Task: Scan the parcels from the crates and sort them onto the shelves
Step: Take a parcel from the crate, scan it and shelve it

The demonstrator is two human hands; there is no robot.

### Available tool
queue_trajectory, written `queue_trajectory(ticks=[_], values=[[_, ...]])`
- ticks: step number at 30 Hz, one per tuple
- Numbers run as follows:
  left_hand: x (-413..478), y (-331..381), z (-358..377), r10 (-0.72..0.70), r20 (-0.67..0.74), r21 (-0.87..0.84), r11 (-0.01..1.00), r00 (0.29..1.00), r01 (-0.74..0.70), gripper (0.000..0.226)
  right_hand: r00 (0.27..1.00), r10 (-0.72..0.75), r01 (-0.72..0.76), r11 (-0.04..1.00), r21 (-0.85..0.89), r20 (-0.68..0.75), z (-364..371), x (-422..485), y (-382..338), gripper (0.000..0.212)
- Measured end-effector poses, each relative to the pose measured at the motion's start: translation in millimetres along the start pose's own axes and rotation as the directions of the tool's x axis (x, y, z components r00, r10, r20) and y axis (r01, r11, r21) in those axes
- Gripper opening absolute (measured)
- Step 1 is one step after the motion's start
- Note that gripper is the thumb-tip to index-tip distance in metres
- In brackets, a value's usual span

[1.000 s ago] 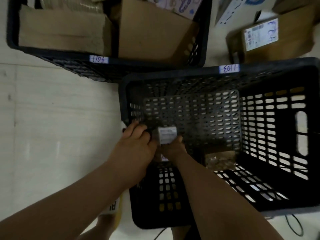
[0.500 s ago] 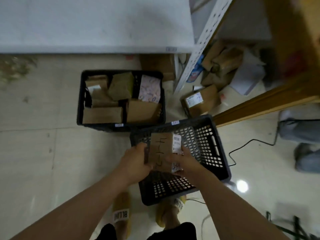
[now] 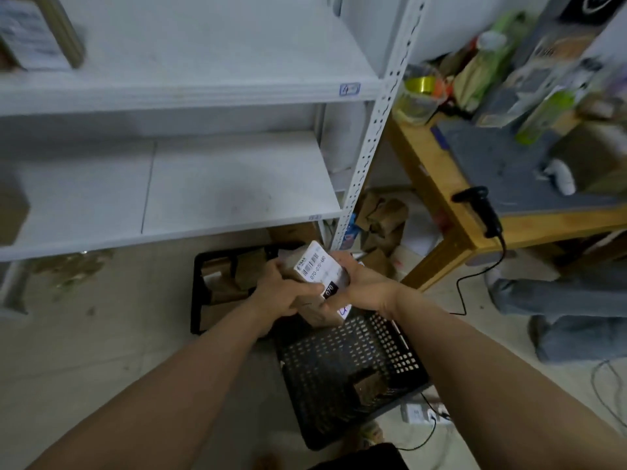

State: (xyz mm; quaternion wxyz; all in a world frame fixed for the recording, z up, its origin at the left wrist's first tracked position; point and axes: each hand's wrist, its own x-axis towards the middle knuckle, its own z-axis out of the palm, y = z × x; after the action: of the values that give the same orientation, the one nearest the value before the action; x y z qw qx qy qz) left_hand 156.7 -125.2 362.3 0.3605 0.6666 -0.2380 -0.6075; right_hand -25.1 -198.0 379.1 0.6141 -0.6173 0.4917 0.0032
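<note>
At lower centre of the frame, the left hand (image 3: 283, 295) and right hand (image 3: 365, 288) are gripping the parcel (image 3: 315, 276) with curled fingers, now raised above the crate (image 3: 356, 354); scanning is probably coming next.

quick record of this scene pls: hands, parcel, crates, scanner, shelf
parcel: brown box, barcode label up, held in the air
left hand: grips its left side
right hand: grips its right side
near crate: one small parcel inside
far crate: several brown parcels
scanner: on wooden table, right, untouched
shelf: white, ahead of hands
</note>
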Motion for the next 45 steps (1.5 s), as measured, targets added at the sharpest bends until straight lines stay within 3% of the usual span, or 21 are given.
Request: queue_trajectory(ticks=[5,9,13,18,21,23,25,27,29,31,33,36,39,41,45], values=[[-8.8,30.2,-21.5,0.079,0.051,0.026,0.996,0.996,-0.081,0.135,0.998,0.048,-0.038,0.979,0.2,-0.045,-25.1,-12.2,-11.4,0.046],[-23.6,63.5,-18.4,0.105,0.149,0.019,0.994,0.983,-0.109,0.115,0.996,0.012,0.012,0.96,0.28,-0.084,-58.8,-12.3,-28.0,0.058],[-25.3,91.3,-3.2,0.107,0.222,0.098,0.986,0.969,-0.131,0.094,0.998,-0.068,0.064,0.969,0.24,0.012,-93.1,-9.4,-55.9,0.079],[-18.6,114.3,32.2,0.09,0.242,0.034,0.994,0.966,-0.101,0.117,0.974,-0.101,0.059,0.978,0.202,0.202,-127.2,-12.5,-77.8,0.073],[-11.7,122.8,58.8,0.147,0.169,-0.052,0.989,0.975,-0.14,0.131,0.966,-0.121,0.086,0.984,0.158,0.227,-150.5,-14.2,-77.9,0.066],[-4.7,123.5,76.6,0.155,0.088,-0.101,0.984,0.984,-0.146,0.123,0.97,-0.149,0.112,0.976,0.186,0.194,-169.1,-8.2,-69.5,0.068],[2.8,122.5,96.1,0.117,0.094,-0.098,0.989,0.989,-0.108,0.115,0.975,-0.159,0.122,0.968,0.221,0.158,-188.1,-4.1,-58.9,0.074],[5.8,125.2,119.7,0.061,0.145,-0.013,0.998,0.988,-0.06,0.087,0.978,-0.15,0.112,0.965,0.239,0.148,-206.2,-2.0,-46.9,0.079],[10.9,130.1,143.6,0.03,0.11,0.072,0.997,0.994,-0.038,0.055,0.98,-0.142,0.1,0.958,0.268,0.141,-223.3,-0.4,-33.1,0.079],[21.1,132.3,162.8,0.016,0.036,0.096,0.995,0.999,-0.02,0.044,0.989,-0.113,0.082,0.954,0.29,0.091,-240.0,3.8,-17.8,0.071],[34.0,131.6,177.1,0.004,-0.038,0.089,0.996,0.999,0.0,0.046,0.995,-0.052,0.068,0.979,0.191,-0.083,-256.4,11.6,-1.0,0.06],[50.8,130.0,195.5,-0.015,-0.149,0.051,0.998,0.989,0.023,0.055,0.891,-0.001,-0.026,0.998,-0.054,-0.454,-295.9,23.8,28.3,0.039],[63.0,131.3,215.0,-0.025,-0.233,0.074,0.996,0.972,0.043,0.062,0.84,0.039,-0.136,0.98,-0.142,-0.542,-342.7,33.1,63.7,0.027],[71.1,132.0,226.9,-0.039,-0.239,0.087,0.994,0.97,0.061,0.068,0.795,0.053,-0.209,0.959,-0.192,-0.605,-364.1,38.7,85.8,0.03],[89.1,127.5,245.0,-0.064,-0.262,0.083,0.993,0.963,0.089,0.079,0.732,0.109,-0.297,0.94,-0.171,-0.673,-387.5,51.7,123.0,0.062]])
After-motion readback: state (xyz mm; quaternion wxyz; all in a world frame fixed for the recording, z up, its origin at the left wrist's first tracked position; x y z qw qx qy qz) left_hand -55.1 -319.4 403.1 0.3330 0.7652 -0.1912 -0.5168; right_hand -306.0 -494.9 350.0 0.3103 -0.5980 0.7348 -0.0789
